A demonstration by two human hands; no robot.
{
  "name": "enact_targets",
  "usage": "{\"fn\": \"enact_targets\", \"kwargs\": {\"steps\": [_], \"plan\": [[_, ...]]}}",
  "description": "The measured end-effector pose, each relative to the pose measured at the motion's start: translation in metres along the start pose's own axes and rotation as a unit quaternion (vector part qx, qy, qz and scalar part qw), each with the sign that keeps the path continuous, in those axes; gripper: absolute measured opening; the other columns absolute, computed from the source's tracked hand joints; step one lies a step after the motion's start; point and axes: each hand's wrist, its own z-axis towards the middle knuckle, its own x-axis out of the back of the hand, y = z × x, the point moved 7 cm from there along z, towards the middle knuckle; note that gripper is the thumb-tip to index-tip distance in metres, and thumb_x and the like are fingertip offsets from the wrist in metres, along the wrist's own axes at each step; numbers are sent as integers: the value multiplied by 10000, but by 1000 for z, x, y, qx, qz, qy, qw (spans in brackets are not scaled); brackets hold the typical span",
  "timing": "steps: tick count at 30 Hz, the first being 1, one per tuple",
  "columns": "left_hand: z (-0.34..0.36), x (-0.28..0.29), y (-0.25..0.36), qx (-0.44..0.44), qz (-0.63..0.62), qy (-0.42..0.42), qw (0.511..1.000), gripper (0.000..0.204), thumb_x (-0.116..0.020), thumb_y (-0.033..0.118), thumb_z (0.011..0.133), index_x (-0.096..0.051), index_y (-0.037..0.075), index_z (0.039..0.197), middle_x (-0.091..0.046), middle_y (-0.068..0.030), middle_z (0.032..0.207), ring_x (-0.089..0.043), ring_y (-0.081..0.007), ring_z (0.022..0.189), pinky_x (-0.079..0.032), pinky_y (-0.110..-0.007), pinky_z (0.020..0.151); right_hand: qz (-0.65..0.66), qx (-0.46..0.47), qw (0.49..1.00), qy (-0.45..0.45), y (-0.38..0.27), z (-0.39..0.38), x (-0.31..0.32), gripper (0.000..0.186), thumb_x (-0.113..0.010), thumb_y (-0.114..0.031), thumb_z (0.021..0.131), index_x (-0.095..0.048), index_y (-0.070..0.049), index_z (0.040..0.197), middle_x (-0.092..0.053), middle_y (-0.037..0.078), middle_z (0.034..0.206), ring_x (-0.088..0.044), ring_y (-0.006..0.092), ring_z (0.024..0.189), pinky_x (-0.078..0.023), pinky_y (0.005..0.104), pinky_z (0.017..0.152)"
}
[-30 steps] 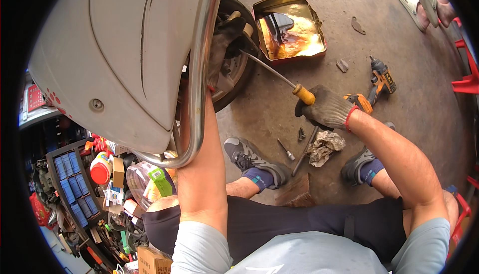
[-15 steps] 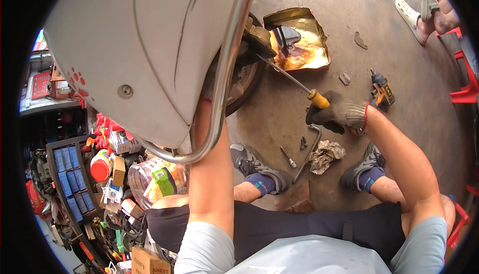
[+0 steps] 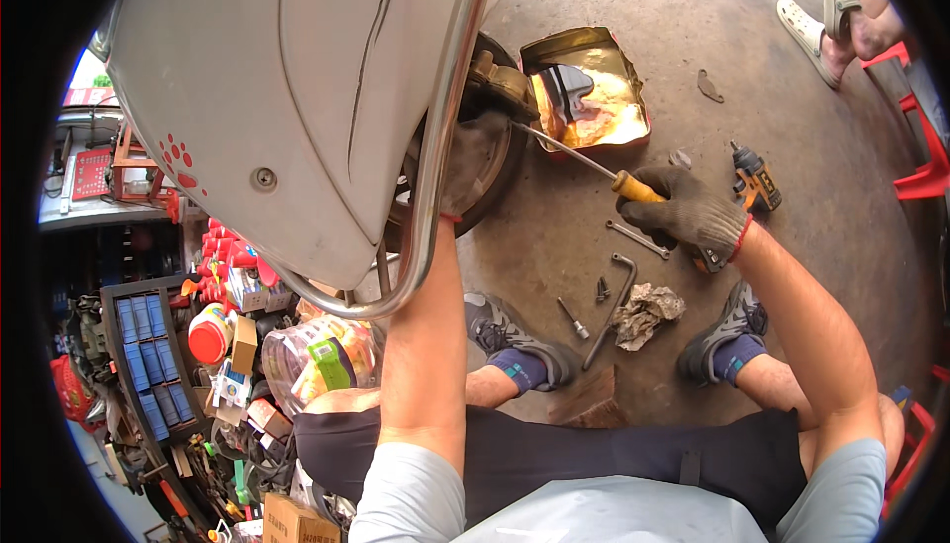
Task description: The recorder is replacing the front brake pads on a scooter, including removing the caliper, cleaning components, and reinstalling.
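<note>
My right hand [image 3: 683,212], in a dirty knit glove, grips the yellow handle of a screwdriver [image 3: 643,190]; its long shank reaches to a brass-coloured brake caliper [image 3: 500,83] at the scooter's wheel [image 3: 495,187]. My gloved left hand [image 3: 465,162] is inside the wheel area below the caliper, partly behind the chrome guard bar [image 3: 432,207], its fingers unclear. The pale scooter panel [image 3: 257,88] fills the upper left. A spanner [image 3: 638,239], an L-shaped wrench [image 3: 618,296], small bolts [image 3: 604,288] and a crumpled rag [image 3: 648,316] lie beneath my right hand.
An oily tray [image 3: 633,128] sits beside the wheel; a cordless driver [image 3: 752,172] lies to the right. Another person's foot in a pale clog [image 3: 811,34] is upper right, near red plastic stools [image 3: 925,157]. Bins [image 3: 148,365], bottles, boxes and tools crowd the left.
My left hand has moved down within the wheel area. My right hand has shifted slightly right with the screwdriver, uncovering the spanner. The whole view has shifted a little.
</note>
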Motion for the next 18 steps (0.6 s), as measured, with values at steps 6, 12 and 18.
{"fn": "enact_targets", "kwargs": {"steps": [6,12,18], "plan": [[9,-3,-22,-46,16,44,998,506,-608,31,835,-561,39,1339,-634,-91,1240,-616,-208,1107,-500,-328,971,-114,31,991,63,-2,0,14,362,-661,-335,893,-662,-8,1049,-630,39,753,-559,109,643,-463,308,610],[5,21,-46,-166,104,166,966,343,-655,278,868,-698,115,1167,-656,-138,1243,-587,-346,1163,-404,-453,1072,-126,70,987,64,-8,0,5,368,-665,-326,899,-659,-4,1076,-634,59,756,-579,122,677,-479,308,632],[-10,-2,0,-118,285,84,948,447,-532,55,860,-571,34,1305,-592,-116,1271,-559,-213,1167,-428,-338,1032,-131,56,988,68,-6,-3,7,365,-675,-316,892,-656,3,1069,-645,84,769,-592,135,689,-490,334,650]]}}
